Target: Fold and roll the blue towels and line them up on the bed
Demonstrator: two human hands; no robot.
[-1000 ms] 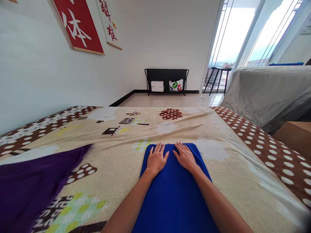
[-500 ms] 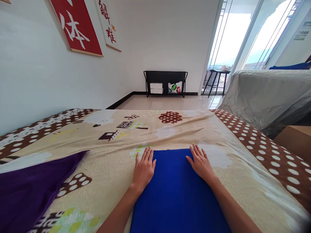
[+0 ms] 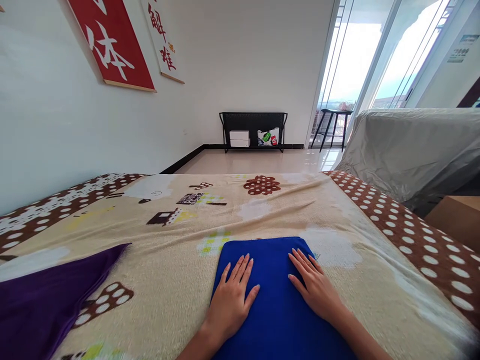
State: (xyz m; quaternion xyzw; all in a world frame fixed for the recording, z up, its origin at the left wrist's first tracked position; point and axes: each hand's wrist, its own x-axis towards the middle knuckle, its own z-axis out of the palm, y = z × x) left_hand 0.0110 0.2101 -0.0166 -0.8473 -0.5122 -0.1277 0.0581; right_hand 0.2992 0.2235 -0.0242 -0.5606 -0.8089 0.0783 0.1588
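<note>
A blue folded cloth [image 3: 273, 300] lies flat on the patterned blanket [image 3: 168, 280], its far edge and corners showing and its near end cut off by the frame. My left hand [image 3: 232, 292] rests palm down on the cloth's left part, fingers stretched and thumb out to the side. On the right part, my right hand [image 3: 313, 285] also lies flat with its fingers apart, close to the right edge. Neither hand grips anything. To the left is a purple cloth [image 3: 48, 305], one pointed corner reaching toward the middle of the blanket.
Brown borders with white dots [image 3: 423, 245] run along the blanket's sides. A wall stands at left. Beyond the far edge are a black rack [image 3: 253, 122] and a black stool [image 3: 333, 125]. On the right are a grey-covered bulky object [image 3: 408, 145] and a cardboard box [image 3: 455, 217].
Both hands have slid back toward me over the blue cloth, uncovering its far corners. My left hand has come from the left edge further onto the cloth.
</note>
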